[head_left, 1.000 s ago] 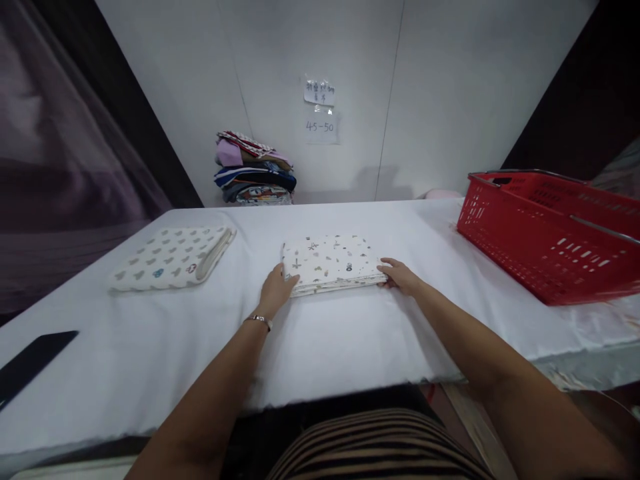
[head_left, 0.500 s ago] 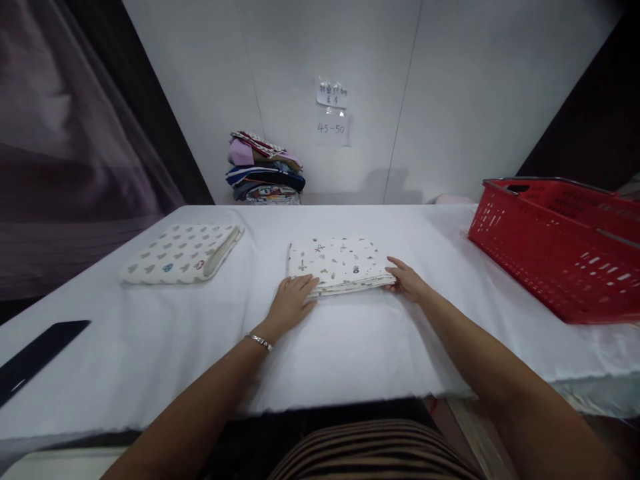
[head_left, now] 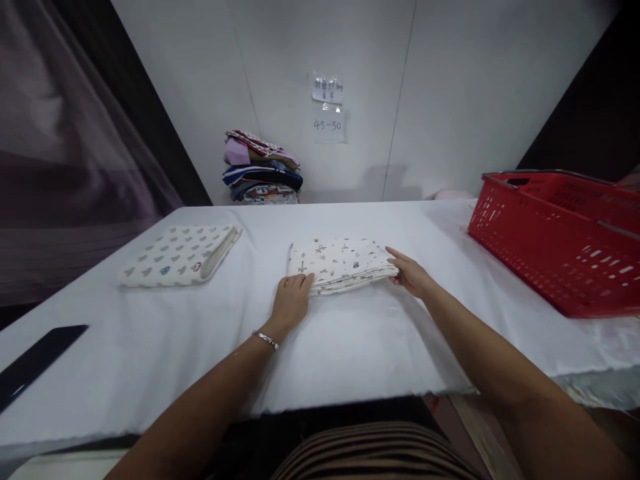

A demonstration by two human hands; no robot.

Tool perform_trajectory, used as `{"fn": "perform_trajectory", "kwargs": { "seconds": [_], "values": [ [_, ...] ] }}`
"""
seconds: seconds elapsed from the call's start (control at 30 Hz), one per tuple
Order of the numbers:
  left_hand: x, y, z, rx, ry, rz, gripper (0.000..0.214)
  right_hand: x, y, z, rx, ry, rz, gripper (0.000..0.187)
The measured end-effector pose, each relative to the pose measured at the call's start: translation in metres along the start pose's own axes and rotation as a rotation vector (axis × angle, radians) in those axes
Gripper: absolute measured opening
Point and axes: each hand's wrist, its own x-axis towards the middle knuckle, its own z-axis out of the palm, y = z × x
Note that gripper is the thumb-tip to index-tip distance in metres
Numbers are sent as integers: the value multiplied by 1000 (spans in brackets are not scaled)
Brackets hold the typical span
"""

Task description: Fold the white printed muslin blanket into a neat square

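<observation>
A folded white cloth with small printed figures (head_left: 340, 263) lies in the middle of the white-covered table (head_left: 350, 340). My left hand (head_left: 293, 300), with a bracelet at the wrist, has its fingers curled on the cloth's near left corner. My right hand (head_left: 411, 275) pinches the cloth's right edge, thumb on top and fingers beneath. That right edge sits slightly raised off the table.
A second folded cloth with a heart-like print (head_left: 175, 257) lies at the left. A red plastic basket (head_left: 555, 240) stands at the right. A stack of folded clothes (head_left: 261, 170) rests against the back wall under paper notes (head_left: 327, 107). A dark flat object (head_left: 35, 363) lies at the near left edge.
My left hand has slid from the cloth's left side to its near left corner. My right hand has worked under the right edge, which has lifted a little.
</observation>
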Motion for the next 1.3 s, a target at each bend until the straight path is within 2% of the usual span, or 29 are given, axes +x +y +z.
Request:
{"fn": "perform_trajectory", "kwargs": {
  "seconds": [0.2, 0.37, 0.47, 0.6, 0.73, 0.83, 0.97, 1.07, 1.17, 1.23, 1.3],
  "values": [
    [-5, -10, -3, 12, 51, 79, 55, -11, 2, -3, 17, -40, -3, 34],
    [-7, -13, -16, -9, 67, 97, 59, -15, -2, -4, 116, -60, -14, 24],
    [-7, -15, -25, -18, 70, 101, 63, -20, -6, -3, 212, -120, -35, 30],
    [-2, -18, -42, -41, 92, 99, 64, -32, -11, -1, 237, -216, -136, 51],
    [10, -17, -72, -89, 123, 107, 65, -40, -17, 3, 133, -129, -300, 58],
    [19, -13, -103, -173, 119, 96, 66, -44, -31, 3, -11, -11, -452, 51],
    [28, -8, -149, -436, 125, 100, 66, -59, -72, -6, -222, 112, -558, 31],
    [35, -10, -170, -692, 62, 26, 67, -71, -110, -15, -361, 141, -595, 28],
    [46, -22, -163, -919, -88, -79, 66, -67, -130, -22, -459, 114, -555, 26],
    [55, -33, -139, -1058, -231, -138, 65, -49, -125, -22, -474, 57, -449, 27],
    [62, -43, -105, -1163, -405, -228, 63, -22, -105, -16, -465, 11, -294, 29]
  ]
}}
